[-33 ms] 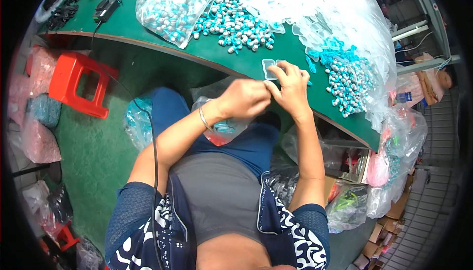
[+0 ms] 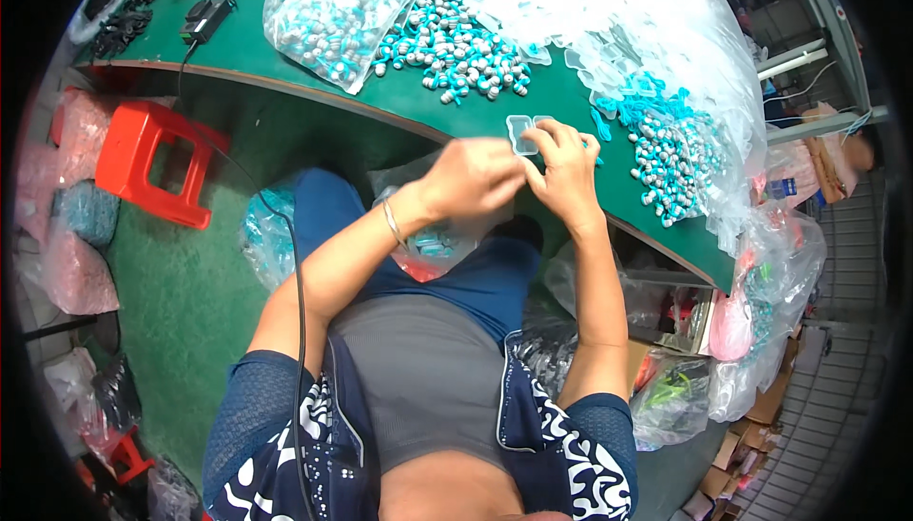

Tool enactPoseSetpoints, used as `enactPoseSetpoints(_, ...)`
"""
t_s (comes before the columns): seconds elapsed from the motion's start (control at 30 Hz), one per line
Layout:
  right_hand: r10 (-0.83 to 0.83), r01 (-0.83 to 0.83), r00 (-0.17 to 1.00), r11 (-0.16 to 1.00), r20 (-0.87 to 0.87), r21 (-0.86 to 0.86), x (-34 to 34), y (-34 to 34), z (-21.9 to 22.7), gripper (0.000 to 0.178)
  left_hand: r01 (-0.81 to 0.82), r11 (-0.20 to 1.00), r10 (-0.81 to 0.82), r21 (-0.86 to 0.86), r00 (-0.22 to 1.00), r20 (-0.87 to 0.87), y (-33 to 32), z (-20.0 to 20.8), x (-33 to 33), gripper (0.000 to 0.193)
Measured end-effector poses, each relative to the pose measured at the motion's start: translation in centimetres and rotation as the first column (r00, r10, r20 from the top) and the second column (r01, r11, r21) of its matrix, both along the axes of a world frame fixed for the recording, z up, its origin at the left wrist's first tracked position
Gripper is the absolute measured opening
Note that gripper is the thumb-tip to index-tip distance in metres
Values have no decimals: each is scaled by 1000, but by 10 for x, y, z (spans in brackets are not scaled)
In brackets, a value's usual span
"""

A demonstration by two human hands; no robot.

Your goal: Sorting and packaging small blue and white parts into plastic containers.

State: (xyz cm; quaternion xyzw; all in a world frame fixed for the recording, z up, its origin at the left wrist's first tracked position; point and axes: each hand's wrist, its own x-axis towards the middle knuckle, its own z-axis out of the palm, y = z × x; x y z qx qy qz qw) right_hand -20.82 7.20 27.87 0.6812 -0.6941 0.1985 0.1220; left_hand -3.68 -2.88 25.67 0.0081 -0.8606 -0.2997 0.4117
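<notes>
My right hand [image 2: 565, 171] is curled at the table's front edge, its fingers around a small clear plastic case [image 2: 519, 137] that stands open over the green top. Close beside it on the left, my left hand [image 2: 473, 177] is closed, knuckles up and blurred by motion. Whatever its fingertips pinch is hidden. Loose turquoise-corded pieces with silvery grey ends [image 2: 473, 63] lie in a pile beyond the hands. A second heap of such pieces [image 2: 670, 162] is to the right, below a tangle of turquoise cords [image 2: 656, 103].
A clear bag of similar pieces [image 2: 328, 22] and a large pile of clear plastic cases [image 2: 637, 17] cover the green table's [image 2: 561, 88] far side. An open bag [image 2: 433, 247] rests at my lap. A red stool [image 2: 157, 164] stands left; a black cable [image 2: 297, 302] crosses my left arm.
My left hand has shifted slightly away from me, up toward the table edge. The right hand and the clear case have hardly moved.
</notes>
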Motion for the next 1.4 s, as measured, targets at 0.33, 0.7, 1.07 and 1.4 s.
enactPoseSetpoints(0.33,7,20,982,990,189,-138,-54,7,12,26,-160,977,185,-140,964,188,-32,7,-35,37)
enactPoseSetpoints(0.7,-124,219,891,960,436,-175,-34,23,11,25,-140,988,152,-63,957,249,-32,-3,-40,44)
enactPoseSetpoints(1.07,-43,55,996,984,74,-171,-7,-2,1,19,-164,986,161,-9,951,264,-33,-4,-40,46)
enactPoseSetpoints(1.4,-110,113,991,993,78,-42,-14,-10,4,13,-171,985,168,-12,949,266,-32,-3,-40,45)
